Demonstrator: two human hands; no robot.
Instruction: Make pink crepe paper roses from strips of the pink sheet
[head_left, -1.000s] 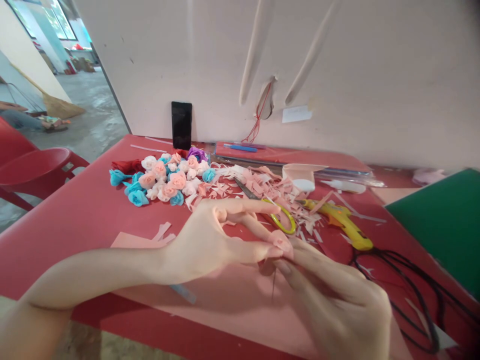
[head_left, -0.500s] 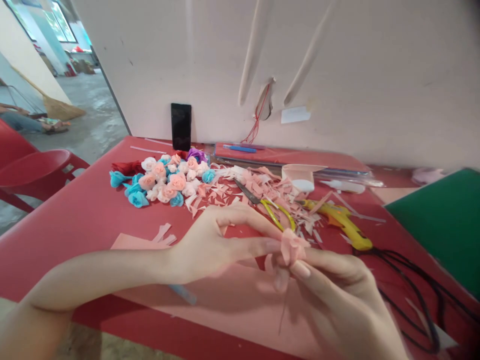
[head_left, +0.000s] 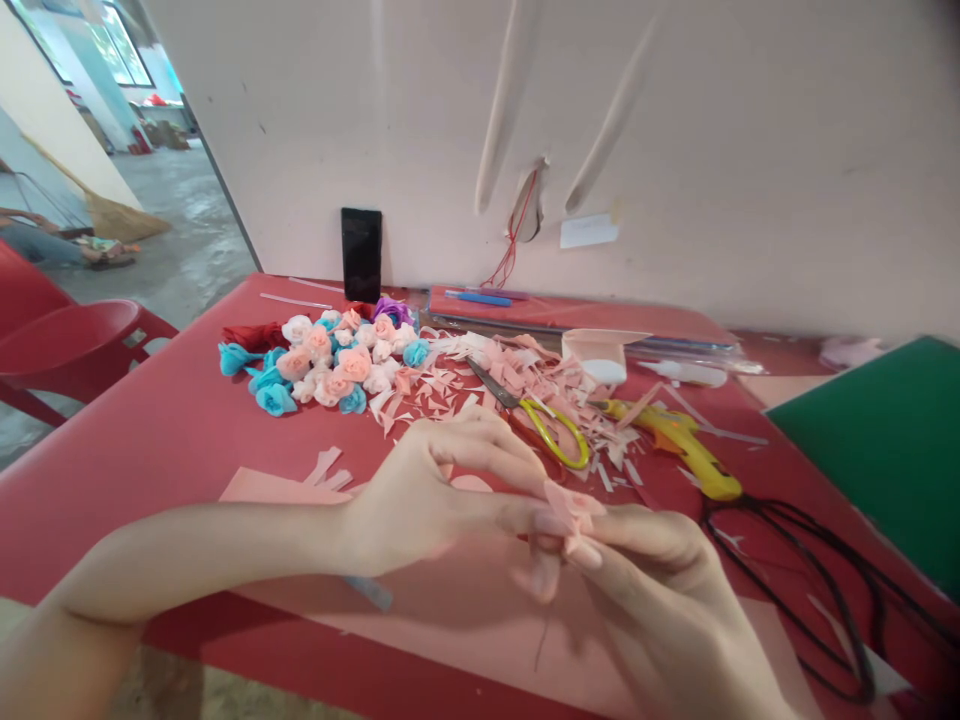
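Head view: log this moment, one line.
left hand: pinching pink flower; right hand: pinching same flower; scissors: among scraps; glue gun: on table

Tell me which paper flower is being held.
The pink flower pinched between left hand and right hand; the other flowers lie piled on the red table.

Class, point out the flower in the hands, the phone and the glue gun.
Flower [head_left: 579,507]: head view, on its pink petals.
Phone [head_left: 361,255]: head view, on its screen.
Glue gun [head_left: 687,441]: head view, on its yellow body.

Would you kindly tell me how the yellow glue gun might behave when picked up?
The yellow glue gun is probably stiff, looking like moulded plastic. Its black cable, lying in loose loops, would likely trail floppily.
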